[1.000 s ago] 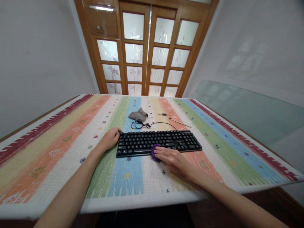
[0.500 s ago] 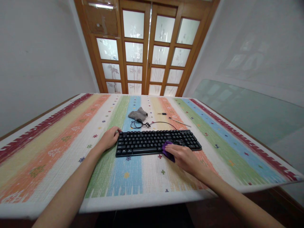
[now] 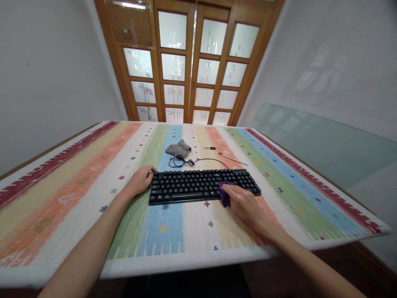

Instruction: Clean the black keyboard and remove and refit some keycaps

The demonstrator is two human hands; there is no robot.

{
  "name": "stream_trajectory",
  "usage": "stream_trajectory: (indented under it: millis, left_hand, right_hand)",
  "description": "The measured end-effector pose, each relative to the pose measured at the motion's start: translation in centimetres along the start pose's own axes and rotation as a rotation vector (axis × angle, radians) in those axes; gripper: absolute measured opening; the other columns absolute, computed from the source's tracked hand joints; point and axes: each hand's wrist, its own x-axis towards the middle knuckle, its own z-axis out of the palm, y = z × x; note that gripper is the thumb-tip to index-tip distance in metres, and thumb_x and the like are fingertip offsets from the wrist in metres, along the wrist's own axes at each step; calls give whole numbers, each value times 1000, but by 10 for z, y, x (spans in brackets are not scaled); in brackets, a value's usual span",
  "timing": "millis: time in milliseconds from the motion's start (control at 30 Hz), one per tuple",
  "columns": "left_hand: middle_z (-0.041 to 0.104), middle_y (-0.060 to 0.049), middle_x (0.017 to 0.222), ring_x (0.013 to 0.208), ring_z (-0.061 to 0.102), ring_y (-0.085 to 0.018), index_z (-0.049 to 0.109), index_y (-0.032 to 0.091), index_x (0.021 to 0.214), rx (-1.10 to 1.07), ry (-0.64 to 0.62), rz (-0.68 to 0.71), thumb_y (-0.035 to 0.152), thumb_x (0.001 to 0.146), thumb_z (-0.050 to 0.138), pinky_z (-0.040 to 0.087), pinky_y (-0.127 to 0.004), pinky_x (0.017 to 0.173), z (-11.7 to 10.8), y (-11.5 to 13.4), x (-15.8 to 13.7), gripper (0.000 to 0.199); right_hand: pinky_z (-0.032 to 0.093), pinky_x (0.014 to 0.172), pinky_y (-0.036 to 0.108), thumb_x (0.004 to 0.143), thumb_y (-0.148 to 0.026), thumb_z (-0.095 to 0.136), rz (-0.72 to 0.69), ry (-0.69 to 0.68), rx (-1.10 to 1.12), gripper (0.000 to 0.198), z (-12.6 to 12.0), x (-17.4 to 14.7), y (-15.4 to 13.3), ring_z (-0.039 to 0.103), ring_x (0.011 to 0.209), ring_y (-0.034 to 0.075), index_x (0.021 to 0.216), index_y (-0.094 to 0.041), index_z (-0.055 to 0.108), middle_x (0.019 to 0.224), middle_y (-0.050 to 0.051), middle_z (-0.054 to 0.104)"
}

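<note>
The keyboard (image 3: 186,188) lies on the table (image 3: 182,263), closer to the near edge than the far one, its long side running roughly along that near edge. At its left end, the left hand (image 3: 142,180) has its fingers partly curled against the far left corner; whether they grip it, I cannot tell. The right hand (image 3: 245,205) has its fingers closed on a crumpled purple rag (image 3: 225,198), which touches the keyboard's near side, right of the space bar. Toward the table's far edge, the cable (image 3: 211,159) lies partly coiled, just beside a gray cloth (image 3: 179,148). Right of these, toward the table's right edge, lie a thin stick (image 3: 233,159) and a small dark-ended piece (image 3: 212,148).
</note>
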Motion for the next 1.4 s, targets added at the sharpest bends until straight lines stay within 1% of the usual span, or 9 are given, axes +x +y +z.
stream_trajectory:
  millis: [133,300,433,567,700,900,1067,1267,1400]
  left_hand:
    - [65,-6,90,83,61,-22,57,19,87,2,1,3,21,79,39,48,-35,85,-1,0,0,21]
    - [66,-6,90,84,61,-22,57,19,89,5,-4,0,21,80,39,48,-35,85,0,-1,0,20]
    - [66,-6,90,85,62,-22,57,20,89,9,-9,-5,22,81,38,48,-35,85,0,-1,0,20]
    - [66,-5,90,86,62,-22,57,20,88,9,-5,-7,21,80,39,48,-34,85,0,-1,0,20]
    - [66,-6,90,85,62,-22,58,20,88,5,-1,-3,22,80,39,48,-34,84,0,-1,0,21]
    - [67,-6,90,84,62,-22,58,19,88,-2,7,5,23,80,39,48,-35,85,2,-4,1,22]
    - [66,-5,89,86,62,-22,58,20,88,9,-2,-5,22,80,39,49,-35,86,1,-4,1,21]
    - [65,-6,88,86,62,-23,57,20,88,-2,-5,-11,22,80,39,48,-36,87,0,-1,0,21]
    - [66,-6,89,86,61,-22,57,20,88,-14,0,-6,22,80,39,48,-36,86,-1,0,0,20]
  right_hand:
    - [49,64,22,81,-4,49,14,-139,8,26,-7,2,10,67,68,15,86,-19,70,81,3,75]
    - [52,71,26,84,-9,50,98,-9,-70,29,-4,1,30,71,80,19,101,-18,72,95,7,76]
    - [54,69,28,83,-12,54,139,-51,-96,24,-6,-4,40,71,76,20,89,-20,76,88,6,77]
    - [53,86,36,86,-12,51,89,127,-89,26,-17,-1,47,66,100,25,91,-20,76,92,9,76]
    - [51,87,42,89,-11,47,132,260,-161,28,-11,-3,56,64,92,27,96,-13,74,94,12,75]
    - [54,80,35,81,1,43,51,59,-60,38,10,-20,53,65,88,23,96,-15,74,95,10,75]
    - [53,74,29,79,-2,48,113,-71,-41,36,-5,-12,56,67,79,20,91,-18,77,87,7,75]
    - [52,79,30,83,-9,46,206,26,-84,34,-8,2,63,69,86,21,95,-17,77,94,9,76]
    - [51,69,27,80,-9,50,258,-134,-136,33,-6,2,63,70,75,20,90,-21,79,84,6,77]
